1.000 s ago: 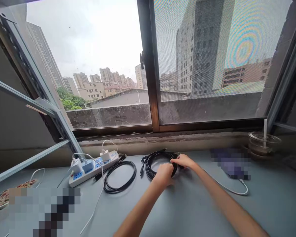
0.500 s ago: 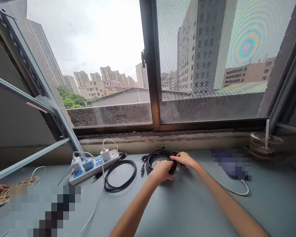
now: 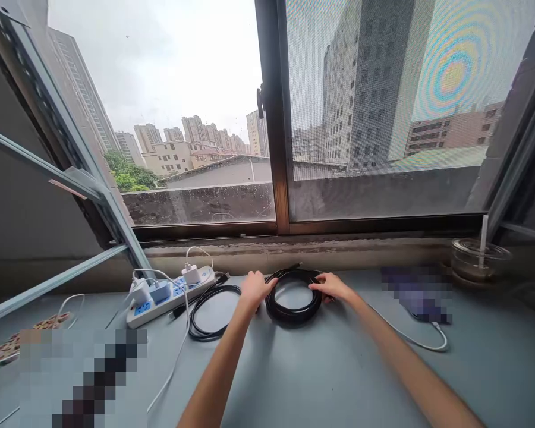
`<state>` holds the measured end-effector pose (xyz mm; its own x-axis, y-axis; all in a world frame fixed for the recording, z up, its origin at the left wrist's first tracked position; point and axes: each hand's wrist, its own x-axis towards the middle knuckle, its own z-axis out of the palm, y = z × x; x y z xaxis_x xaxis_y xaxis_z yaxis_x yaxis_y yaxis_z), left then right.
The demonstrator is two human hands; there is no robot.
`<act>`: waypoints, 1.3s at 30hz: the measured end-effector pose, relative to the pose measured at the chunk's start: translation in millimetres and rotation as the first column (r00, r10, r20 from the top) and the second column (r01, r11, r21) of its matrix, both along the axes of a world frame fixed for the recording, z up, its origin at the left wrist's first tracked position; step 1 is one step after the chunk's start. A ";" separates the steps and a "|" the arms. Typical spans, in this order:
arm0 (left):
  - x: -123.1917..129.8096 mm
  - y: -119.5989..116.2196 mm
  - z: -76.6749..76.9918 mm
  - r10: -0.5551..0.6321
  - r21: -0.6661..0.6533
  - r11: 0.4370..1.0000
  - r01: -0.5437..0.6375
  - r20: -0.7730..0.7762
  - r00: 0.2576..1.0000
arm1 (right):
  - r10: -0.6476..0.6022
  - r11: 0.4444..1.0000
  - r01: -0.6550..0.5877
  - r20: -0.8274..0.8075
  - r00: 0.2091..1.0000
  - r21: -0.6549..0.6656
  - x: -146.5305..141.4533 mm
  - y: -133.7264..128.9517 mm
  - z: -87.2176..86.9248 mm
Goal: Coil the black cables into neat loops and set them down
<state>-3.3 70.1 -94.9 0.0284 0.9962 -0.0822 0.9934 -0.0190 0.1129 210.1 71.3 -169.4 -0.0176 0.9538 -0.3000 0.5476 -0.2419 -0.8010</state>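
A black coil (image 3: 293,303) of cable lies flat on the table (image 3: 321,380), near the far edge under the window sill (image 3: 294,252). The left hand (image 3: 255,289) rests on the coil's left rim, fingers curled over the strands in a loose grip. The right hand (image 3: 331,286) pinches the right rim, thumb and fingers closed on the cable. The coil is a tight round ring of several smooth, glossy turns, with a short plug end poking out at its far side toward the sill.

Just left of it, a second black cable (image 3: 209,315) lies in a single loose loop, touching or nearly touching the left hand's wrist side. Farther left sits a white power strip (image 3: 172,294), long and boxy, set at a slant to the far edge, with white and blue chargers plugged in and thin white wires trailing toward the near edge.

Right of the coil a white cord (image 3: 421,343) curves across the table. A round clear glass (image 3: 479,258) with a white straw stands on the sill at the far right corner.

The table is matte grey and smooth. Its near half, between the forearms and to the right, gives wide flat room; the far edge is hemmed by the rough concrete sill.
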 end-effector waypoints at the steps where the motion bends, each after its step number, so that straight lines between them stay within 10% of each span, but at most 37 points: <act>1: -4.8 3.3 -3.4 0.020 -0.026 0.999 -0.019 0.003 1.000 | 0.003 1.000 -0.002 -0.006 1.000 0.015 -0.5 0.5 -1.2; 10: 11.9 6.6 -31.4 -0.018 -0.028 0.999 0.020 0.071 0.997 | -0.031 0.990 0.030 0.010 0.999 0.135 -5.5 2.6 -15.7; 28: 4.8 8.3 -22.9 0.003 -0.061 0.998 0.005 0.132 0.991 | -0.150 0.907 0.063 0.180 0.972 0.417 -9.6 5.2 -28.0; 39: -25.4 11.6 10.9 0.062 -0.054 0.997 -0.054 0.146 0.987 | -0.174 0.799 -0.003 0.236 0.956 0.601 -11.8 -13.9 15.2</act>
<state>-28.7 81.7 -84.0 -0.0139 0.9913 -0.1308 0.9650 0.0476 0.2578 198.3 57.3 -154.2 0.0686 0.9378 0.3403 0.7591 0.1723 -0.6278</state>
